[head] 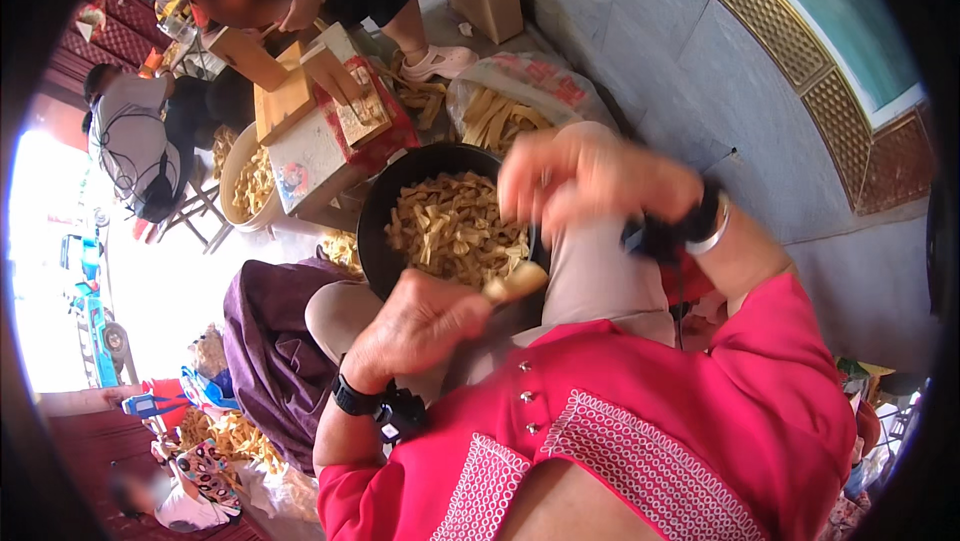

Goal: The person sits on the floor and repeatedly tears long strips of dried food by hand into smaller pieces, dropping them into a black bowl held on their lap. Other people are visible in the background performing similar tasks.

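My left hand point(420, 323) pinches a pale yellow knotted strip point(517, 282) between thumb and fingers, low over the near rim of a black bucket point(370, 229). The bucket stands between my knees and holds many small knotted strips point(457, 222) that look like tofu skin. Blurred by motion, my right hand point(592, 173) is raised beside the bucket's right rim, above my right knee. Its fingers are curled, and whether anything is between them cannot be made out.
A clear plastic bag point(555, 79) with long flat strips point(499, 119) lies beyond the bucket. A table with wooden blocks point(304, 94) and a white bucket of knots point(227, 188) stand at the left. Another person's hand point(302, 12) works above the table. A tiled wall point(667, 53) borders the right.
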Tool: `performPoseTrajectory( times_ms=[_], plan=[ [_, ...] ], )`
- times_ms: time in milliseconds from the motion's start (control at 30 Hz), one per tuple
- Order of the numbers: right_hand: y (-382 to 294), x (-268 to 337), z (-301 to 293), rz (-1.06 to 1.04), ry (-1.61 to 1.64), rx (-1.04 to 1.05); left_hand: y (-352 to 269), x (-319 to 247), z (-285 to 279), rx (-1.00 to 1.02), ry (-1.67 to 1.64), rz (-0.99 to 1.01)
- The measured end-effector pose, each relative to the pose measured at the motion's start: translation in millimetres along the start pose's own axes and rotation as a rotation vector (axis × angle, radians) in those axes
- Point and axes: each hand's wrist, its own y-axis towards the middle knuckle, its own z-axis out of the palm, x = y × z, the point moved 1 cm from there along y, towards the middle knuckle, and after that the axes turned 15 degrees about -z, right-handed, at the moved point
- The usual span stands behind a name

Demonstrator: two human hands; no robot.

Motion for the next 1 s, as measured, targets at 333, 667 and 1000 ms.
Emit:
performPoseTrajectory(
  times_ms=[333, 667, 1000],
  plan=[
    [-20.6, -199.7, -210.9, 0.679, -0.34, -0.235, 49.1, 104.3, 18.2, -0.421, 0.471, -0.508],
    [-33.8, -407.9, -205.2, 0.419, -0.73, -0.15, 88.8, 127.6, 21.6, -0.182, 0.395, -0.525],
    [-124.4, -321.1, -302.5, 0.973, -0.901, -0.924, 97.3, 133.7, 20.4, -0.151, 0.33, -0.577]
  ],
)
